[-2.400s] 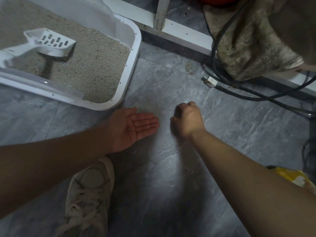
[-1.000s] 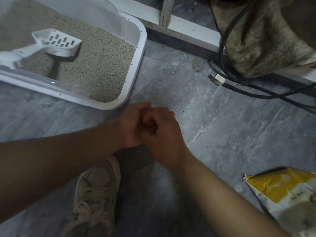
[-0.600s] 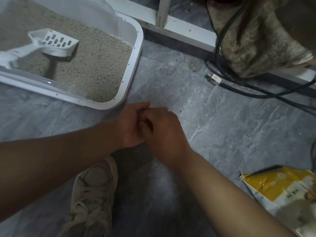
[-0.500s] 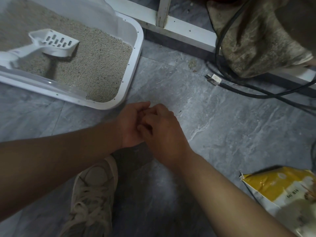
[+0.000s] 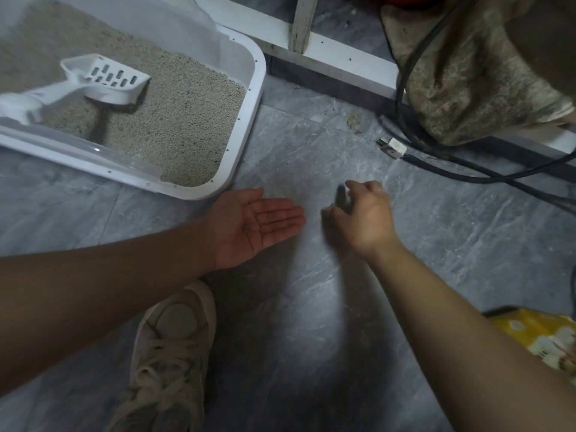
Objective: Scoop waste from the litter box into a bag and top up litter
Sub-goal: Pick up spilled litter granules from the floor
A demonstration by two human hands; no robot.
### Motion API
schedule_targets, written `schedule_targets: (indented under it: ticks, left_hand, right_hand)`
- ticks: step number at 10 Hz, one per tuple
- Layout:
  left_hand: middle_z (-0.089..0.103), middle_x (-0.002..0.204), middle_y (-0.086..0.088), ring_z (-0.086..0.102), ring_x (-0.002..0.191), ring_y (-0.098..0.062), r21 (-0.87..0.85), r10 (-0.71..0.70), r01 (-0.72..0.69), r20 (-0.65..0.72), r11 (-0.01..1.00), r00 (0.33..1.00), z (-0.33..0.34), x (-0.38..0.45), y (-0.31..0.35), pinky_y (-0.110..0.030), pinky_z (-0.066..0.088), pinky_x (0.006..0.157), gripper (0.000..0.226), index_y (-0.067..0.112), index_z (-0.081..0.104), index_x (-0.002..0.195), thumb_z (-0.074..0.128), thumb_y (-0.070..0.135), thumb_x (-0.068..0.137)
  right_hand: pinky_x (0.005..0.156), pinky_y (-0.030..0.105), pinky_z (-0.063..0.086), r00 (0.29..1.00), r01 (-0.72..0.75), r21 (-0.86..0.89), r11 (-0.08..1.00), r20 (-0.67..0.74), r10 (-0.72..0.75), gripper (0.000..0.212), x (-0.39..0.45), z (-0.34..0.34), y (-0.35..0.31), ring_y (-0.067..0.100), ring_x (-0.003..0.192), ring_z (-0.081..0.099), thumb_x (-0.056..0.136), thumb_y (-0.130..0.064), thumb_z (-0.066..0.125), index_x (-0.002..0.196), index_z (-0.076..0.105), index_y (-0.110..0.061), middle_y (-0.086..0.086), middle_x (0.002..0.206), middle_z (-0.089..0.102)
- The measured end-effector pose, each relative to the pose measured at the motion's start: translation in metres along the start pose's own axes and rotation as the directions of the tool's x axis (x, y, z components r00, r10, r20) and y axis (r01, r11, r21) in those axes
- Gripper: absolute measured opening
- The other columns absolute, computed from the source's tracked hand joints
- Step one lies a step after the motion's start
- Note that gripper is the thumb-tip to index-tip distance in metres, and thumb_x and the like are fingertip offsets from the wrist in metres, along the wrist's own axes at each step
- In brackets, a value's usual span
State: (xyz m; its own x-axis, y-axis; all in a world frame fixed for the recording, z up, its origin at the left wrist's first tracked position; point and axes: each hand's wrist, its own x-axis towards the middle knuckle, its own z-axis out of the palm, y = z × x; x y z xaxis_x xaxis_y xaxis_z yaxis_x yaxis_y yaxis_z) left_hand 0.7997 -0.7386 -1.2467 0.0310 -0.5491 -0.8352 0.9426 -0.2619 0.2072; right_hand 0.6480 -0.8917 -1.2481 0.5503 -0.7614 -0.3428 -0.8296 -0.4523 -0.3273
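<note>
Since half a second ago both hands have parted: left hand [image 5: 255, 226] lies palm up, fingers straight, a few litter grains on it; right hand [image 5: 363, 213] hovers beside it over the floor [image 5: 452, 244], blurred fingers curled, contents unclear. Scoop [image 5: 106, 81] rests in the litter box [image 5: 246, 126].

We see both forearms bare, no sleeves, rings or watch on the left hand [image 5: 255, 224] or right hand [image 5: 364, 218]. Below the left hand, our beige lace-up sneaker [image 5: 170, 353] looks worn and scuffed.
</note>
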Motion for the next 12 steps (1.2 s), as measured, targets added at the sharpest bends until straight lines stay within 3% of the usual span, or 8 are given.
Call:
schedule_targets:
  ticks: [2,5,6,8,9,10,11,12]
  left_hand:
    - [0.068,0.115,-0.033,0.069,0.103,-0.043,-0.032,-0.014,0.014,0.012,0.999,1.000,-0.001,-0.004,-0.001,-0.053,0.058,0.083,0.048,-0.016,0.062,0.112,0.041,0.026,0.104]
    - [0.067,0.115,-0.034,0.069,0.103,-0.043,-0.064,-0.031,0.035,0.061,0.997,0.998,-0.001,-0.005,0.000,-0.053,0.058,0.083,0.047,-0.016,0.062,0.113,0.041,0.026,0.104]
    - [0.068,0.115,-0.034,0.069,0.103,-0.043,-0.058,-0.037,0.041,0.073,0.997,0.997,-0.002,-0.005,0.000,-0.054,0.058,0.084,0.047,-0.015,0.063,0.112,0.040,0.026,0.104]
    - [0.068,0.115,-0.033,0.072,0.098,-0.042,-0.070,-0.038,0.046,0.101,0.996,0.994,-0.001,-0.003,0.000,-0.052,0.058,0.085,0.048,-0.015,0.063,0.112,0.040,0.026,0.103]
    - [0.073,0.099,-0.024,0.075,0.081,-0.031,-0.038,-0.044,0.047,0.089,0.998,0.995,0.000,-0.001,-0.002,-0.039,0.063,0.072,0.049,-0.009,0.071,0.101,0.040,0.028,0.103]
    - [0.069,0.108,-0.016,0.069,0.099,-0.027,0.009,-0.089,0.088,0.133,0.996,0.987,0.005,-0.002,-0.004,-0.035,0.054,0.092,0.047,-0.002,0.073,0.105,0.043,0.032,0.100]
    - [0.068,0.126,-0.018,0.061,0.125,-0.031,0.028,-0.122,0.119,0.197,0.992,0.973,0.008,-0.002,-0.004,-0.043,0.039,0.112,0.050,-0.002,0.069,0.114,0.037,0.034,0.101]
    - [0.067,0.127,-0.021,0.061,0.125,-0.032,-0.007,-0.099,0.103,0.226,0.995,0.969,0.012,-0.004,-0.002,-0.044,0.040,0.111,0.050,-0.004,0.069,0.113,0.037,0.033,0.102]
  right_hand:
    - [0.096,0.031,0.039,0.987,0.159,-0.127,0.979,0.041,-0.155,0.025,0.003,0.022,0.014,0.033,0.114,0.044,0.094,-0.026,0.066,0.115,0.067,-0.013,0.012,0.123,0.050]
    - [0.066,0.037,0.049,0.936,0.332,-0.196,0.923,-0.053,-0.348,0.014,-0.001,0.045,0.023,0.037,0.075,0.058,0.085,-0.002,0.064,0.073,0.071,-0.003,0.017,0.076,0.060]
    - [0.066,0.039,0.050,0.943,0.312,-0.197,0.929,-0.053,-0.328,0.013,-0.007,0.044,0.023,0.038,0.075,0.058,0.086,-0.003,0.063,0.074,0.068,-0.001,0.019,0.076,0.059]
    - [0.071,0.038,0.042,0.975,0.195,0.112,0.974,-0.132,-0.180,0.016,-0.030,0.005,-0.026,0.035,0.079,0.056,0.093,-0.022,0.044,0.082,0.050,-0.012,0.010,0.082,0.057]
    - [0.068,0.038,0.044,0.962,0.274,0.142,0.951,-0.041,-0.271,0.025,-0.056,-0.013,-0.067,0.039,0.082,0.061,0.088,-0.032,0.034,0.085,0.050,-0.013,0.015,0.087,0.066]
    - [0.075,0.039,0.050,0.932,0.352,0.028,0.935,0.076,-0.354,0.037,-0.071,-0.008,-0.089,0.036,0.094,0.064,0.095,-0.036,0.034,0.104,0.060,-0.012,0.013,0.102,0.068]
    - [0.067,0.039,0.041,0.935,0.356,-0.036,0.934,0.025,-0.355,0.031,-0.075,0.002,-0.095,0.037,0.092,0.059,0.102,-0.029,0.039,0.112,0.057,-0.005,0.018,0.105,0.061]
    - [0.071,0.040,0.046,0.920,0.392,-0.019,0.920,0.000,-0.392,0.031,-0.073,0.003,-0.090,0.036,0.097,0.060,0.102,-0.025,0.042,0.118,0.058,-0.005,0.016,0.111,0.062]
